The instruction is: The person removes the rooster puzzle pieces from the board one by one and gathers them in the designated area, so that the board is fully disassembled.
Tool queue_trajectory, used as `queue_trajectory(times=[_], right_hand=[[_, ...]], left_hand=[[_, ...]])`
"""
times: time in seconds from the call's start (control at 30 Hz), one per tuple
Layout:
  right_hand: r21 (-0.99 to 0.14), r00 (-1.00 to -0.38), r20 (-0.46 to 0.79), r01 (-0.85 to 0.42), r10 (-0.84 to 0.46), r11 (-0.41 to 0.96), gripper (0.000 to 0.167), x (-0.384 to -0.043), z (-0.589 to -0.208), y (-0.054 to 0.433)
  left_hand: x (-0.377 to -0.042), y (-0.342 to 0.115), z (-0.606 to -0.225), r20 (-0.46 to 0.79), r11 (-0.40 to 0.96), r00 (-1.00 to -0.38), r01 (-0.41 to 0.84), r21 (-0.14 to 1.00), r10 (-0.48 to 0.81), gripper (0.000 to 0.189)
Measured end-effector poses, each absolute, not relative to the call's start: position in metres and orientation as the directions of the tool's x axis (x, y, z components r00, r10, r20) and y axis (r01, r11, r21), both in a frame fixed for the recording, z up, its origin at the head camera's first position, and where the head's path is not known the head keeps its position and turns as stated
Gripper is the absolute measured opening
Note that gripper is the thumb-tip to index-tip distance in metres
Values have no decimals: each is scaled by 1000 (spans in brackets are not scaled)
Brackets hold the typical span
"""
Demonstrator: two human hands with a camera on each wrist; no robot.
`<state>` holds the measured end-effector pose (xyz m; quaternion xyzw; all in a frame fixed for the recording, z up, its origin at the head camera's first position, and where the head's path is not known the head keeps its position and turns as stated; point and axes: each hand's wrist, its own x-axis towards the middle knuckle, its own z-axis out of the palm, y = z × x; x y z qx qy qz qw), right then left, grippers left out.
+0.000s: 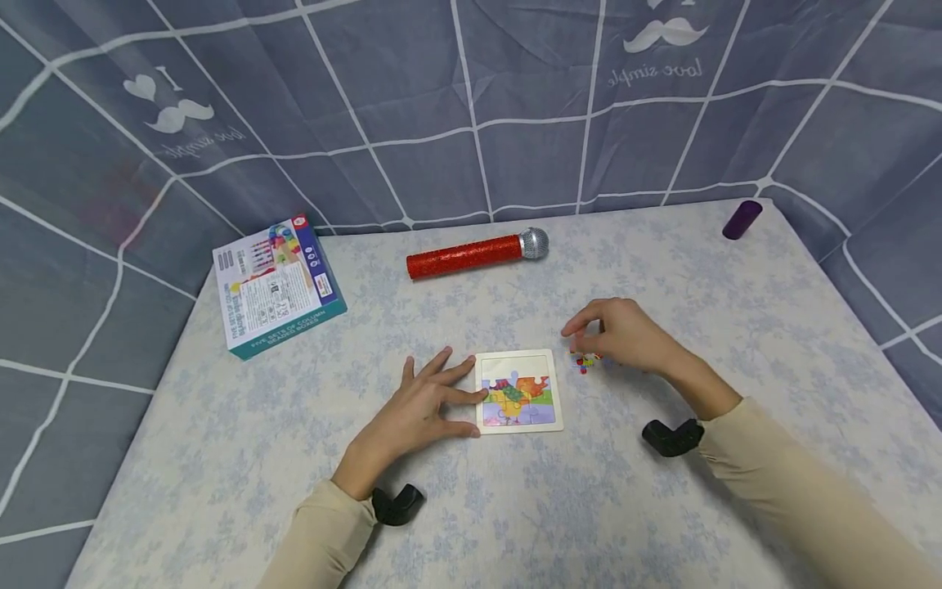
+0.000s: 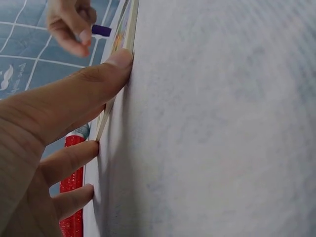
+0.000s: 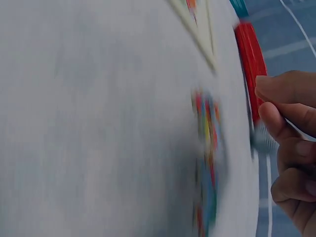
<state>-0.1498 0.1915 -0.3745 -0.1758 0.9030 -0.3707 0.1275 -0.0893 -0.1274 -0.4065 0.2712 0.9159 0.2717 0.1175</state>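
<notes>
A small square jigsaw puzzle (image 1: 518, 391) in a white frame lies on the table, its lower part filled with coloured pieces and its top strip bare. My left hand (image 1: 419, 409) rests at its left side, fingers spread and fairly straight. The left thumb (image 2: 118, 59) touches the frame's edge in the left wrist view. Right of the puzzle, my right hand (image 1: 621, 331) hovers by a small heap of loose puzzle pieces (image 1: 584, 362), partly hiding it. In the right wrist view, the thumb and forefinger are bent near each other with nothing visible between them; the pieces look blurred.
A red glittery microphone (image 1: 467, 257) lies behind the puzzle. At the back left is a boxed bead set (image 1: 280, 286). A purple cylinder (image 1: 742, 219) stands at the far right corner. Grey-blue curtains (image 1: 412, 106) with white lines border the table (image 1: 530, 507).
</notes>
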Motion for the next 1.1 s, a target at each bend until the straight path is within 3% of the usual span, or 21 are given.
queue_trajectory(times=[0.27,0.43,0.8,1.1], right_hand=[[-737,-824,-121,-299,-554,606,19,-140,-387,134],[-670,-802,-122,-368,-584,645,20,-132,-389,116],[-581,-825,-167,-360,-540,730,20,-123,-388,102],[-603,-835,-193,-313,-516,733,19,-124,-388,98]], left_hand=[[-89,-129,-408,-76,704,-819,437,560,568,52],[-89,-130,-408,-68,698,-814,447,560,576,52],[-90,-130,-406,-52,696,-813,461,551,580,53],[-95,-129,-403,-60,767,-853,432,475,518,71]])
